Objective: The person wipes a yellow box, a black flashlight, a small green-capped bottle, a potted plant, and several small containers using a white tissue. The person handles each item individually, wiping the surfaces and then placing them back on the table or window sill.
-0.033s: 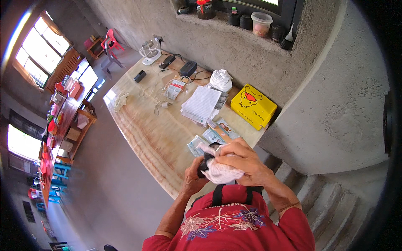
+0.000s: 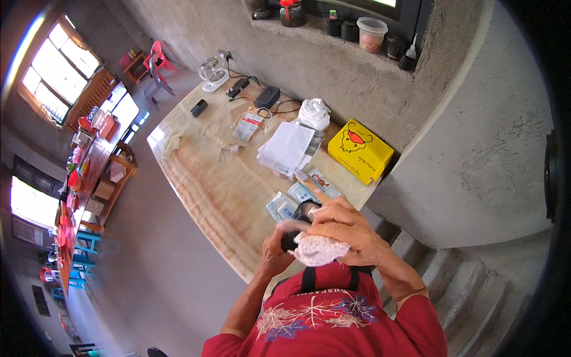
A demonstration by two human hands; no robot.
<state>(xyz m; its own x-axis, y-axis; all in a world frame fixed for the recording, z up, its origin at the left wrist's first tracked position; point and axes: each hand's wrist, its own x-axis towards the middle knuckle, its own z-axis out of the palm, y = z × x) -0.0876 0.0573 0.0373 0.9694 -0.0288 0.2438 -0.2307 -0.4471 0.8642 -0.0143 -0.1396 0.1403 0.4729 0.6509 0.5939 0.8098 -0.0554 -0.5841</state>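
Note:
Close to my body, at the near end of the table, my left hand (image 2: 276,250) is closed around a dark object (image 2: 289,241). Fingers and cloth cover most of it, so its kind cannot be made out; my left thumb is smeared by motion. A crumpled pale pink cloth (image 2: 320,249) is gripped in my right hand (image 2: 351,232), against the dark object. Just beyond my right fingers is a brush (image 2: 310,183) with a tan handle and pale bristles; whether the hand touches it, I cannot tell. Flat packets (image 2: 282,206) lie beside it.
The marble-patterned table (image 2: 205,190) carries paper sheets (image 2: 286,147), a yellow box (image 2: 360,152), a white cloth bundle (image 2: 314,114), and cables with a black adapter (image 2: 267,97). Steps (image 2: 455,285) lie to my right. A long table with clutter (image 2: 89,160) stands far left.
The pink cloth has slid down and slightly right, more bunched below my right fingers. My left thumb has moved across the top of the dark object.

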